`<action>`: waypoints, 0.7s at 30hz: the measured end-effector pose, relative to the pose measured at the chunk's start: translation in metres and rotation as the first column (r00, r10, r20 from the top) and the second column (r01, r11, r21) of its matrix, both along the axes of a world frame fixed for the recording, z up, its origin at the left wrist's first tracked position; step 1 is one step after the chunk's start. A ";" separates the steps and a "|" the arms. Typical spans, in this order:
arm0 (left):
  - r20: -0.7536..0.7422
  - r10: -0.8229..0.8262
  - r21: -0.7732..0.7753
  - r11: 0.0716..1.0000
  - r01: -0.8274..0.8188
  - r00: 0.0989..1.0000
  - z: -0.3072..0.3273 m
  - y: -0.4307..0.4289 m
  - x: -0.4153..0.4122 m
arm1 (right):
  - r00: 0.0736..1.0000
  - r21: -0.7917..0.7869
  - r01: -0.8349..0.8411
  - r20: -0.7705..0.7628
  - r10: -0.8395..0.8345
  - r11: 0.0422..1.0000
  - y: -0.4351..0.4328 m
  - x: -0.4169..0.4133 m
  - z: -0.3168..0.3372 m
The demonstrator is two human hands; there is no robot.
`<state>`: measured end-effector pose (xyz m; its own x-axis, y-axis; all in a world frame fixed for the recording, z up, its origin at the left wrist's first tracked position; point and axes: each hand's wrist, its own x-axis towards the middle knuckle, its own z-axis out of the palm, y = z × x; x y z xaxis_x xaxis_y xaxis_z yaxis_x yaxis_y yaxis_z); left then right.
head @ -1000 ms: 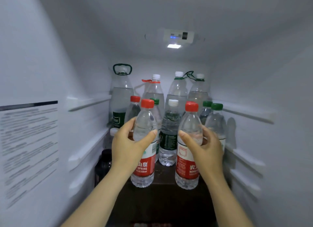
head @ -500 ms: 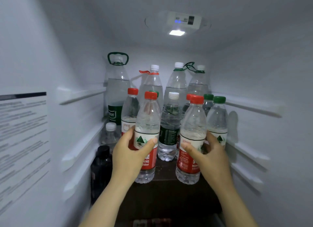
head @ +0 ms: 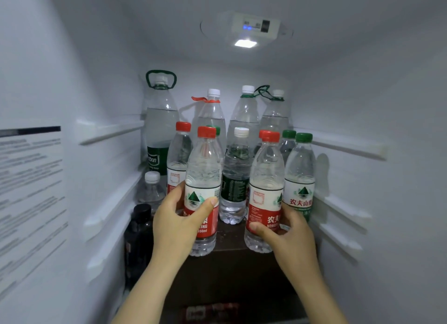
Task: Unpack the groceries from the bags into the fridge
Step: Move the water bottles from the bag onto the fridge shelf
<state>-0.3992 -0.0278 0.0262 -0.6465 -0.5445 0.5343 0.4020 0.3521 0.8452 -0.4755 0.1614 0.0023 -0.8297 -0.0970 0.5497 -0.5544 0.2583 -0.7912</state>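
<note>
Head view, left hand point(head: 179, 217) and right hand point(head: 287, 229) each gripping 1 red-capped bottle point(head: 202, 190), both bottles set lower than before

The fridge is dim and bluish. Light comes from one small lamp point(head: 245, 43) in the ceiling far ahead of me, with two blue dots just above it. It lights the caps and shoulders of the bottles point(head: 244, 120) at the back, and there is faint glare on their clear plastic. A green-capped bottle point(head: 300, 171) throws a soft shadow point(head: 323, 171) on the right wall. The shelf point(head: 232, 270) near me is almost black. The wide lens bends the walls outward at the edges. The printed label point(head: 31, 193) on the left wall is smeared, unreadable. My forearms blur at the bottom, and a red thing at the near edge is too blurred to tell.
</note>
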 end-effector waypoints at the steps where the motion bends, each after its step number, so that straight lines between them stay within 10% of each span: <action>1: 0.000 -0.001 0.001 1.000 0.001 1.000 0.000 0.001 0.000 | 1.000 -0.009 0.015 0.007 -0.015 1.000 -0.001 -0.001 -0.001; 21: 0.013 0.024 -0.044 0.999 -0.023 1.000 0.004 0.002 -0.002 | 0.928 0.023 0.371 -0.052 -0.370 0.928 -0.001 -0.023 -0.010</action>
<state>-0.4010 -0.0262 0.0302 -0.6410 -0.5358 0.5496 0.3821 0.3983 0.8339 -0.4989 0.1606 -0.0079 -0.7838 0.1946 0.5898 -0.4499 0.4767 -0.7552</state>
